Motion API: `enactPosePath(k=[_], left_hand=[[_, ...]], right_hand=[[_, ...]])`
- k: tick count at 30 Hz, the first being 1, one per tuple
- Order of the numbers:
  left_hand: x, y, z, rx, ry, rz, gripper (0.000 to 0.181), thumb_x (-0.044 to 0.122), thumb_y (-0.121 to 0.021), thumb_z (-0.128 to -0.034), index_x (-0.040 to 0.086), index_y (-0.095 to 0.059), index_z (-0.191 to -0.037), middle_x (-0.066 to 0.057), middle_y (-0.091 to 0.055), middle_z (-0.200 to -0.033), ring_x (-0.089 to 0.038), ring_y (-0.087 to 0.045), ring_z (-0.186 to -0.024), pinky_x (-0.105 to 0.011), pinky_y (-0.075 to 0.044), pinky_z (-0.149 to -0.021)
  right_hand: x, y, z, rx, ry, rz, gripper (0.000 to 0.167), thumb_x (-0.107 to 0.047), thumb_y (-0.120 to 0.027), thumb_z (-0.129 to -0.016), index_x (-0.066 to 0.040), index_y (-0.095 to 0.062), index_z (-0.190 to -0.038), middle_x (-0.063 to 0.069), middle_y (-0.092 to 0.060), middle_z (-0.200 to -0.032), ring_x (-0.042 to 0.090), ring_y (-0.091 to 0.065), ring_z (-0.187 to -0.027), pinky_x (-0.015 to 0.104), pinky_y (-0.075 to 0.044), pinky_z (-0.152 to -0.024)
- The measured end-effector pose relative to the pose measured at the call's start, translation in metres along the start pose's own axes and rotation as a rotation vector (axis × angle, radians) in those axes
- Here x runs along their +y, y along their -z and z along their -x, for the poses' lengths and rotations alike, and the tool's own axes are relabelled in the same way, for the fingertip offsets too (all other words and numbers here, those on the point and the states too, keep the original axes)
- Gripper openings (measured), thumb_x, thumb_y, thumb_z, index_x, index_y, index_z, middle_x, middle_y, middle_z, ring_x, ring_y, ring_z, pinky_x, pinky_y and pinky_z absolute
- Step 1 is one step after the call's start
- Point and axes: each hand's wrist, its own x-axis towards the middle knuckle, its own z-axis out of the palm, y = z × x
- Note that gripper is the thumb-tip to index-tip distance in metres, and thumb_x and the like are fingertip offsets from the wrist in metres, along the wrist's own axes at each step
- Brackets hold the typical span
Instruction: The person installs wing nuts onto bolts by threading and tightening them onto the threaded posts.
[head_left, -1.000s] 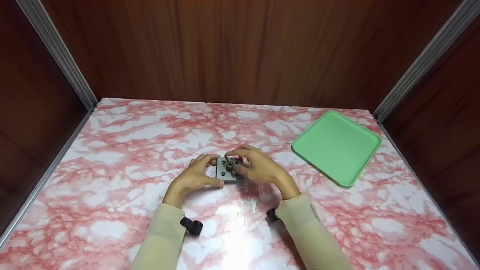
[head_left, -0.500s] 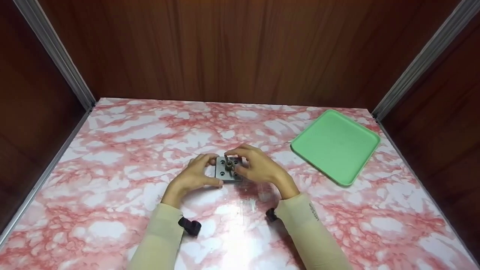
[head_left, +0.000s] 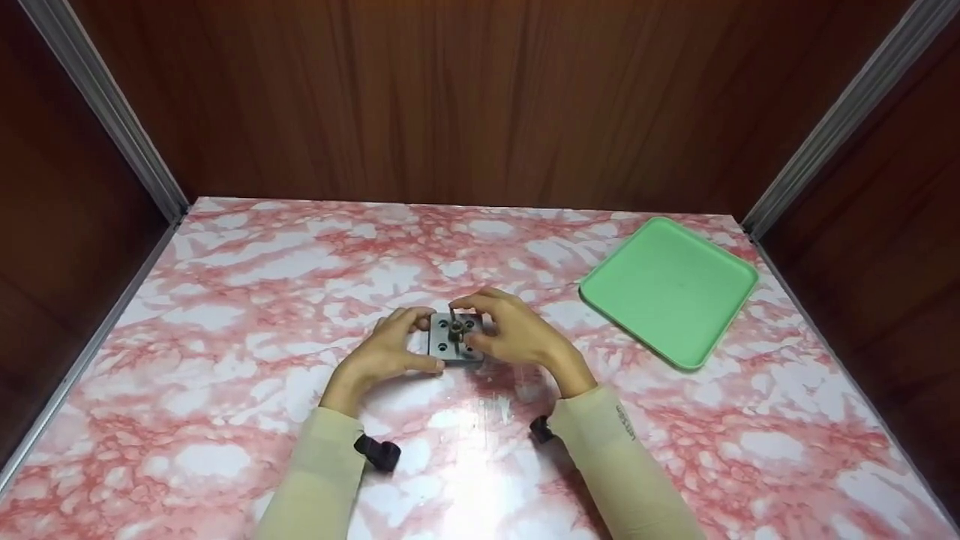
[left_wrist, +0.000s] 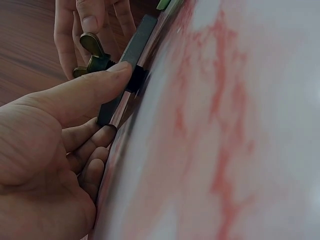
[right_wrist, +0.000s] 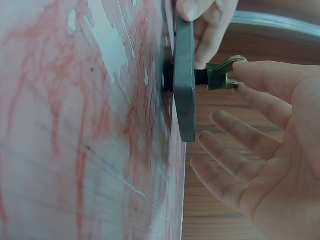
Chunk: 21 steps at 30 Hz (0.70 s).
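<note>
A grey metal plate (head_left: 451, 357) with holes near its corners lies in front of me. From its middle rises a dark threaded bolt (right_wrist: 201, 77) carrying a brass-coloured wing nut (head_left: 457, 331). My left hand (head_left: 381, 352) grips the plate's left side, thumb at the near edge and fingers at the far edge. With thumb and index finger my right hand (head_left: 517, 330) pinches the nut's wings; its other fingers are spread loosely in the right wrist view. There, a gap of bolt thread shows between nut and plate. The plate stands slightly off the table on a dark part underneath.
A light green square tray (head_left: 675, 289) lies at the back right of the red-and-white marbled table (head_left: 262, 300). Brown wood-grain panels (head_left: 450, 105) with metal corner strips enclose the back and sides.
The wing nut's wings have turned slightly clockwise under my right fingers. My left hand keeps its grip on the plate. The whole view has shifted a little.
</note>
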Motion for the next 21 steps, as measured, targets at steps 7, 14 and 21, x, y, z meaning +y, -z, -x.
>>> enactPosePath(k=[7,14,21], left_hand=[[0.0006,-0.0004,-0.0007,0.009,0.008,0.003,0.088,0.015,-0.094,-0.0764,0.014,-0.052,-0.154,-0.009,-0.052,-0.145,-0.031,-0.037,-0.138,-0.053,-0.031,-0.120],[0.0009,-0.0002,-0.0002,0.013,0.007,0.007,0.088,0.014,-0.095,-0.0754,0.014,-0.053,-0.153,-0.009,-0.052,-0.144,-0.031,-0.038,-0.137,-0.053,-0.032,-0.120],[0.0009,-0.0002,-0.0003,0.012,0.005,0.002,0.089,0.015,-0.094,-0.0759,0.013,-0.051,-0.154,-0.008,-0.052,-0.145,-0.031,-0.038,-0.137,-0.052,-0.032,-0.120]], right_hand=[[0.0008,-0.0014,-0.0002,0.027,0.002,-0.010,0.054,-0.024,-0.077,-0.094,-0.016,-0.064,-0.146,0.009,-0.063,-0.141,0.032,-0.061,-0.128,0.052,-0.051,-0.106],[0.0003,-0.0039,-0.0007,0.052,-0.015,-0.017,0.054,-0.029,-0.082,-0.094,-0.014,-0.065,-0.143,0.008,-0.064,-0.140,0.033,-0.062,-0.128,0.053,-0.051,-0.106],[-0.0005,-0.0066,-0.0017,0.089,-0.020,-0.013,0.052,-0.032,-0.084,-0.093,-0.010,-0.066,-0.136,0.008,-0.066,-0.135,0.034,-0.062,-0.125,0.052,-0.052,-0.105]])
